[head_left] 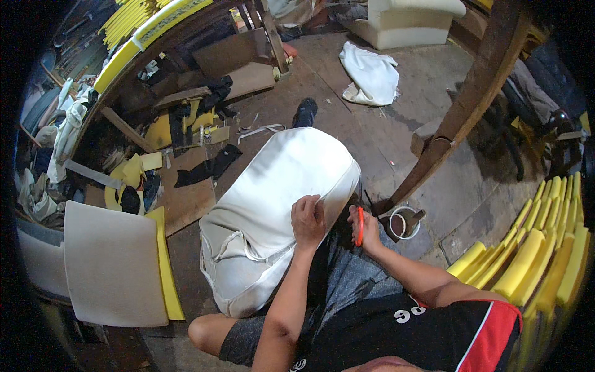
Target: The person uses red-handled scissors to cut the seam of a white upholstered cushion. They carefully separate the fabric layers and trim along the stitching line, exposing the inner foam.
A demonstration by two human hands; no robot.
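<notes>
A large white upholstered cushion (291, 167) with a piped seam rests across my lap, its near left end covered by loose, folded white fabric. My left hand (308, 222) lies on its right side, fingers curled together close to the seam; whatever is pinched there is too small to make out. Beside the cushion's right edge, my right hand (370, 230) grips scissors by their orange handle (361, 225). The dark blades point away from me, partly lost against the dark gap by the cushion.
A white bucket (404, 223) stands right of my right hand, beside a slanting wooden post (458, 118). Yellow foam strips (527, 260) are stacked at the right. A pale padded panel (114, 263) is at left, with scraps beyond. White cloth (370, 74) lies on the floor ahead.
</notes>
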